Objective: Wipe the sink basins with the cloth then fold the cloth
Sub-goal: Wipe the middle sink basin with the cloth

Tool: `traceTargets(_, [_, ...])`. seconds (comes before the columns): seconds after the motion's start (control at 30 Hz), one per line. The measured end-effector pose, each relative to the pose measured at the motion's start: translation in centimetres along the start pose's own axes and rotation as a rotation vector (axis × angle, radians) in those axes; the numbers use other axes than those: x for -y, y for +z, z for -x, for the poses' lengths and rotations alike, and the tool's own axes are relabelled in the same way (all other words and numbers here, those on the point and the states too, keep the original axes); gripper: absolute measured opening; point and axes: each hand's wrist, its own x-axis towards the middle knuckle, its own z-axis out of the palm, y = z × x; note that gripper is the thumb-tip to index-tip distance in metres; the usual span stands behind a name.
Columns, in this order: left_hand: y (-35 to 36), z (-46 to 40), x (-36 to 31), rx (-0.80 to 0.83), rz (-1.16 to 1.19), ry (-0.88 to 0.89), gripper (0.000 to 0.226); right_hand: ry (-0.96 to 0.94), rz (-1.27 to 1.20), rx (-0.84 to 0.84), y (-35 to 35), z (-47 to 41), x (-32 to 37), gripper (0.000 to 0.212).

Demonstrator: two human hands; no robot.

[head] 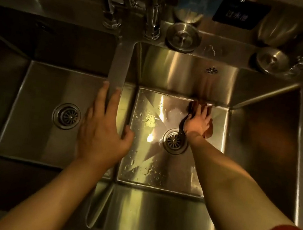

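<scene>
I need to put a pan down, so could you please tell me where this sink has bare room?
The left basin floor is bare around its drain. The right basin has wet bare floor nearer you than its drain. The back ledge is crowded: taps, two strainers.

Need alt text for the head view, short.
A right hand presses a brown cloth against the far edge of the right sink basin, beside its drain. The left hand rests flat on the divider between the two basins.
</scene>
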Motion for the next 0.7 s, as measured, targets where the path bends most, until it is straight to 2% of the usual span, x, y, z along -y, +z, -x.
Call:
traceTargets(0.13, [-0.1,0.0,0.1,0.006,0.004,0.006,0.096,-0.156,0.070,0.027,2.6,1.4,3.6,0.067])
traceTargets(0.23, [-0.3,0.0,0.1,0.009,-0.009,0.004,0.097,-0.373,0.180,0.073,4.7,3.3,5.9,0.077])
traceTargets(0.3, [-0.3,0.1,0.0,0.011,-0.017,0.012,0.097,-0.554,0.288,0.120,6.5,5.2,6.9,0.075])
traceTargets(0.4, [-0.4,0.1,-0.4,0.023,-0.051,0.001,0.095,-0.680,0.284,0.193,9.1,9.2,6.8,0.066])
traceTargets(0.5, [-0.4,0.2,-0.7,0.036,-0.154,0.033,0.097,-0.883,0.346,0.320,10.5,12.9,3.7,0.063])
traceTargets(0.6, [-0.3,0.4,-1.3,0.042,-0.286,0.076,0.095,-1.134,0.458,0.464,9.5,15.1,-2.8,0.065])
traceTargets(0.7, [0.0,0.3,-1.8,0.074,-0.362,0.094,0.093,-1.241,0.543,0.591,6.5,15.0,-9.7,0.061])
